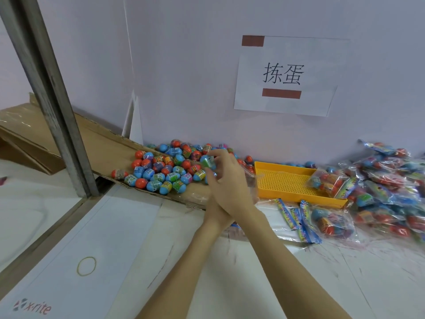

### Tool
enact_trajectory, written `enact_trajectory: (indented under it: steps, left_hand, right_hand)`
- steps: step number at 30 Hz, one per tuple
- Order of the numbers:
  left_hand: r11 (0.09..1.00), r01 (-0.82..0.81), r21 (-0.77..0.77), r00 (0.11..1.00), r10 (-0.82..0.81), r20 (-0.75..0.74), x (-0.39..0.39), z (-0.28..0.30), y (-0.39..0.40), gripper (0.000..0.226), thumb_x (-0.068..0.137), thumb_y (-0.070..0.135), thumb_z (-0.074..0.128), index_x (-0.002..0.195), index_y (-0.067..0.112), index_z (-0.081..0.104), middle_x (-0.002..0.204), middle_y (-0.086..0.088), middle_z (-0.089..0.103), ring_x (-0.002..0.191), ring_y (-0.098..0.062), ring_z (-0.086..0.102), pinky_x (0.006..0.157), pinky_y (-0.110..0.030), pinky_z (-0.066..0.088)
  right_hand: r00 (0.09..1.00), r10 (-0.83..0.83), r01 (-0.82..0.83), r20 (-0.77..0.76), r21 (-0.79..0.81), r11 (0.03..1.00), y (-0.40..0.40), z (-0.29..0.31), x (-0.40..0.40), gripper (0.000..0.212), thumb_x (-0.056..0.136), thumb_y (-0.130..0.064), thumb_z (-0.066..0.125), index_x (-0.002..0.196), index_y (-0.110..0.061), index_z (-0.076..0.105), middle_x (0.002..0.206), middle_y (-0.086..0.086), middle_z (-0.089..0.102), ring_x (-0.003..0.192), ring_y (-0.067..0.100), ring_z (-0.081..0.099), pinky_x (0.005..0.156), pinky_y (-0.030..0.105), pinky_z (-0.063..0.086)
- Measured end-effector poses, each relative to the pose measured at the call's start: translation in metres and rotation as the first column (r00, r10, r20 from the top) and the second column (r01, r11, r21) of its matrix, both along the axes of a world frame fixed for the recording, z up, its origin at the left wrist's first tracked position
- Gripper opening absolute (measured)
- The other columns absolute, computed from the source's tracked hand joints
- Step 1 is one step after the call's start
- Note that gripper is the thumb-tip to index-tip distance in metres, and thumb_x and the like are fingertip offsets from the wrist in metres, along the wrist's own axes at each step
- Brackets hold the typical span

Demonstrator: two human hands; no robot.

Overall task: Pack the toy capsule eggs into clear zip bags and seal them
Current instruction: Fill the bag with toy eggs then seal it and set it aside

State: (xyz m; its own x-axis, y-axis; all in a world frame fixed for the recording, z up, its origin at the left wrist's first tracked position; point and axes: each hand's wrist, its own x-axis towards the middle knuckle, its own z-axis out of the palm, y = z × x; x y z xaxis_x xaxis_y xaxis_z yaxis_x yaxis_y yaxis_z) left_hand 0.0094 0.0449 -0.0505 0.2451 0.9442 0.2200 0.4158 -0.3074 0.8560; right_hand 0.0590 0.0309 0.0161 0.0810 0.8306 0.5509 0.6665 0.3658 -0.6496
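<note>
head | right hand (226, 180) grip pinches a blue egg (208, 162) over the egg pile (165, 169) on cardboard (110, 148) | left hand (215, 214) mostly hidden under it, grip cannot be told | full bags (386, 180) lie right of yellow tray (285, 180) on tabletop (253, 272)

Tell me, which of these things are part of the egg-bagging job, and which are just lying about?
Part of the job:
loose eggs on the cardboard
egg pinched in the right hand
filled bags piled at right
yellow tray
left hand, mostly hidden under the right

Lying about:
rubber band
paper sign on the wall
metal post
</note>
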Motion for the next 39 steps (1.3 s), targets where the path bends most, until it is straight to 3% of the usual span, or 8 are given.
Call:
enact_trajectory:
  steps: [2, 5, 9, 12, 17, 21, 33, 39]
  left_hand:
    - [0.997, 0.017, -0.069, 1.0, -0.017, -0.002, 0.002, 0.012, -0.003, 0.019, 0.098, 0.003, 0.057, 0.116, 0.0, 0.062, 0.1, -0.004, 0.069, 0.093, -0.02, 0.067, 0.079, -0.023, 0.051]
    - [0.99, 0.019, -0.14, 0.999, -0.015, 0.031, -0.001, 0.018, -0.007, 0.025, 0.087, 0.022, 0.078, 0.109, 0.016, 0.066, 0.078, -0.002, 0.071, 0.058, -0.011, 0.071, 0.057, -0.026, 0.057]
    - [0.996, 0.013, -0.085, 1.0, -0.013, 0.0, 0.002, 0.018, -0.01, 0.045, 0.076, 0.051, 0.086, 0.109, 0.03, 0.062, 0.085, 0.002, 0.071, 0.06, -0.013, 0.072, 0.059, -0.031, 0.061]
    - [0.999, 0.006, -0.034, 1.0, -0.006, -0.002, 0.002, 0.018, -0.012, 0.044, 0.075, 0.051, 0.087, 0.106, 0.034, 0.062, 0.087, 0.004, 0.068, 0.066, -0.014, 0.071, 0.062, -0.034, 0.062]
    - [1.0, 0.019, 0.016, 1.0, -0.019, -0.014, 0.002, 0.013, -0.009, 0.046, 0.072, 0.053, 0.088, 0.107, 0.036, 0.063, 0.092, 0.011, 0.066, 0.081, -0.009, 0.067, 0.068, -0.03, 0.06]
    - [0.988, 0.048, 0.147, 0.986, -0.023, -0.164, 0.002, 0.01, -0.006, 0.057, 0.075, 0.061, 0.083, 0.118, 0.032, 0.059, 0.094, 0.016, 0.064, 0.087, -0.006, 0.063, 0.073, -0.03, 0.057]
    - [0.978, 0.061, 0.198, 0.99, -0.033, -0.14, -0.003, 0.019, -0.007, 0.06, 0.076, 0.054, 0.084, 0.122, 0.023, 0.065, 0.091, 0.01, 0.064, 0.089, -0.015, 0.065, 0.079, -0.042, 0.059]
    - [0.984, 0.072, 0.164, 0.994, -0.057, -0.093, -0.005, 0.025, -0.011, 0.045, 0.079, 0.052, 0.082, 0.108, 0.021, 0.069, 0.09, 0.006, 0.073, 0.081, -0.013, 0.069, 0.074, -0.042, 0.059]
  right_hand:
    - [0.995, -0.092, 0.095, -0.033, 0.15, 0.984, -0.013, -0.008, 0.022, 0.038, 0.097, -0.007, 0.061, 0.133, -0.019, 0.06, 0.113, 0.002, 0.053, 0.091, 0.015, 0.056, 0.082, 0.022, 0.047]
    - [0.978, -0.204, 0.208, -0.043, 0.239, 0.948, -0.026, -0.019, 0.056, 0.044, 0.099, -0.001, 0.058, 0.141, -0.014, 0.059, 0.11, 0.004, 0.051, 0.091, 0.011, 0.05, 0.078, 0.012, 0.043]
    - [0.964, -0.208, 0.241, -0.168, 0.207, 0.948, -0.037, -0.027, 0.084, 0.042, 0.099, -0.004, 0.062, 0.14, -0.013, 0.057, 0.115, 0.0, 0.058, 0.089, 0.005, 0.062, 0.069, 0.008, 0.049]
    - [0.952, -0.198, 0.238, -0.236, 0.157, 0.959, -0.037, -0.03, 0.094, 0.034, 0.097, -0.006, 0.066, 0.129, -0.016, 0.06, 0.115, -0.001, 0.061, 0.084, 0.008, 0.071, 0.06, 0.017, 0.056]
    - [0.987, -0.16, 0.163, -0.028, 0.112, 0.98, -0.039, -0.03, 0.111, 0.032, 0.095, -0.006, 0.068, 0.123, -0.022, 0.068, 0.113, -0.003, 0.061, 0.088, 0.003, 0.063, 0.071, 0.01, 0.049]
    - [0.989, -0.094, 0.088, 0.116, 0.052, 0.995, -0.04, -0.029, 0.116, 0.037, 0.096, -0.003, 0.066, 0.127, -0.022, 0.069, 0.113, -0.002, 0.06, 0.092, 0.01, 0.059, 0.077, 0.016, 0.05]
    - [0.999, 0.035, -0.033, 0.034, -0.058, 0.998, -0.052, -0.022, 0.116, 0.036, 0.098, -0.003, 0.061, 0.125, -0.024, 0.071, 0.108, -0.011, 0.061, 0.091, 0.005, 0.058, 0.069, 0.015, 0.048]
    - [0.993, 0.052, -0.061, -0.108, -0.088, 0.994, -0.056, -0.019, 0.111, 0.028, 0.091, -0.03, 0.075, 0.117, -0.026, 0.068, 0.102, -0.019, 0.07, 0.095, -0.004, 0.066, 0.072, 0.014, 0.051]
